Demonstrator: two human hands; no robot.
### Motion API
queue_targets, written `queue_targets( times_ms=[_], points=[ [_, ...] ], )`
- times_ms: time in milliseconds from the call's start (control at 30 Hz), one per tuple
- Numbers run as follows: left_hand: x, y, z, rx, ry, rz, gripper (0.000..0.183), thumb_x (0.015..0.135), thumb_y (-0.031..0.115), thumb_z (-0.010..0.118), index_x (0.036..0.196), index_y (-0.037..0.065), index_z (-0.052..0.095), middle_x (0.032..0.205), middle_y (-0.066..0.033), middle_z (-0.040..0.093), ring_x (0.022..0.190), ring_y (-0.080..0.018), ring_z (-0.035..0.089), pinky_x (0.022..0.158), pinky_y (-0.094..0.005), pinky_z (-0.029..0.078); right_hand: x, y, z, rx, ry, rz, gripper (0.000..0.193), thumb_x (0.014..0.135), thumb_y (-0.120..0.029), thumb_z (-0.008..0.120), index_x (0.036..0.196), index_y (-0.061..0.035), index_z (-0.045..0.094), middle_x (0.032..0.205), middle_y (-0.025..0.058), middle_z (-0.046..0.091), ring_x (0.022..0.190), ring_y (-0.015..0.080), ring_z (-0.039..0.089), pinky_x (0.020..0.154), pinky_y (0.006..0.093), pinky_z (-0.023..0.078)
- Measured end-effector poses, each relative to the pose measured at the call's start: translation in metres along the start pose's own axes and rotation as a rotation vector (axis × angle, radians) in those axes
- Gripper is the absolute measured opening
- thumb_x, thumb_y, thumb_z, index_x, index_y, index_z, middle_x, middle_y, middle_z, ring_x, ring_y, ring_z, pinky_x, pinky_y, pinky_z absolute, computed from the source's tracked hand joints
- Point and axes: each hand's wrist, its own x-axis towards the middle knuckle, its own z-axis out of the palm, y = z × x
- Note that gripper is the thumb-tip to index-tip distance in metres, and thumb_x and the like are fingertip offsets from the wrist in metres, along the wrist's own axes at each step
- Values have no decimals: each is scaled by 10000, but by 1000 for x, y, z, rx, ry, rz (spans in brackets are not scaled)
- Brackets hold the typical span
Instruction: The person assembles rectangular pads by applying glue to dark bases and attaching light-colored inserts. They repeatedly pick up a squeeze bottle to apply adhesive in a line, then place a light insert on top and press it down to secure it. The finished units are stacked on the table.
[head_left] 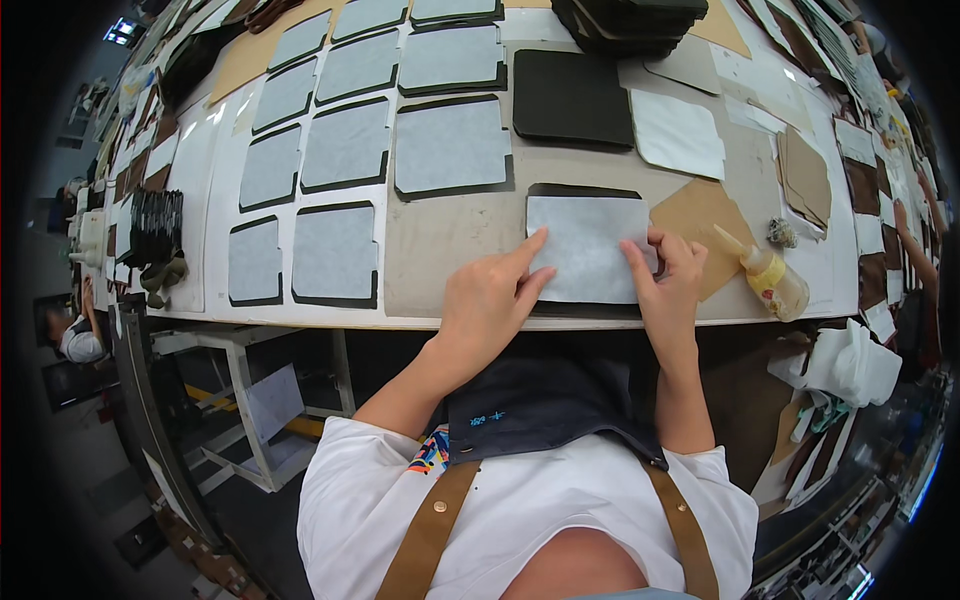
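The pale sheet lies over a black panel on the grey board, between the two hands. The left hand is unclenched, index finger and thumb spread at the sheet's left edge. The right hand lays its thumb at the right edge, fingers curled; whether they pinch it, I cannot tell.

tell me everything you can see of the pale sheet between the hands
The pale grey-blue sheet is thin, matte and roughly rectangular, like paper or nonwoven fabric. It lies flat on a black piece showing along its far and near edges, close to the table's front. The left hand touches its left side; the right hand's thumb rests near its right edge.
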Motion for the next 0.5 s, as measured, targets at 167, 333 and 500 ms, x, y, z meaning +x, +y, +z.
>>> queue_targets(
  times_ms=[167, 333, 500],
  points=[
    [1, 1, 0, -10, -10, -11, 448, 905, 155, 770, 1329, 47, 673, 654, -86, 532, 547, -195, 502, 564, -323, 441, 2, -12, -9, -66, 13, -17, 256, 874, -109, 762, 1125, -78, 722, 766, 11, 598, 715, 178, 493, 841, 345, 341],
    [1, 1, 1, -24, -13, -33, 462, 907, 163, 776, 1346, 63, 672, 639, -54, 496, 542, -150, 443, 555, -299, 418, 3, -6, -8, -209, 21, -201, 228, 876, -70, 735, 1103, -76, 730, 792, 19, 645, 748, 202, 552, 835, 374, 347],
    [2, 3, 0, -20, -18, -37, 455, 901, 144, 781, 1338, 64, 680, 632, -43, 486, 543, -131, 430, 545, -287, 409, 2, -6, -8, -199, 2, -168, 204, 875, -65, 730, 1080, -61, 733, 806, 33, 672, 754, 208, 561, 832, 389, 349]
  ],
)
